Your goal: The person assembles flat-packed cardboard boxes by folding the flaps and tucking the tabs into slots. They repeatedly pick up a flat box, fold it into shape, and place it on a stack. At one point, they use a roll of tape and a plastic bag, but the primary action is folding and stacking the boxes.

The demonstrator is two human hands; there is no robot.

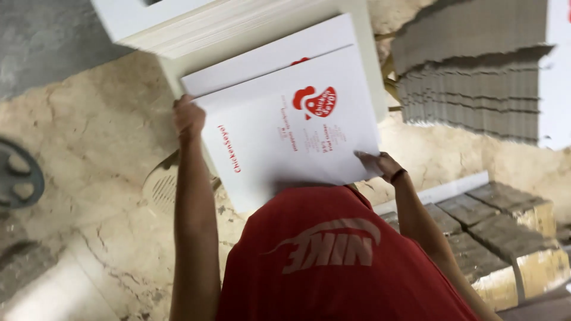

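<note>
We've got a flat white cardboard sheet with red printed logo and red lettering [285, 137] held up in front of us, above the red shirt w/ pale print [333, 261] and over the mottled beige stone floor [101, 137]. Left hand [189, 117] grips the sheet's left edge near the top corner, fingers curled round it, thumb side toward us; right hand [380, 165] pinches the lower right corner, fingers pressed together under the board, a dark band at the wrist. Just behind it lies a second white sheet w/ a bit of red print showing [267, 59], on a pale bench or board [363, 71], beside a thick stack of white sheets [178, 27] at top left.

Risks, as we judge them: grip is at two corners only, so the sheet could sag or buckle in the middle & crease. The right-hand pinch is small, so a slip there would drop that corner toward the floor, which looks dusty & would mark the white face. Swinging it could also clip the grey corrugated card stacks [476, 77] on the right or nudge the white stack's edge.

Sheet itself: clean, flat, stiff-looking, no folds seen, print upside-down from our view. Picture's a bit blurred, so fine detail can't be told.
</note>
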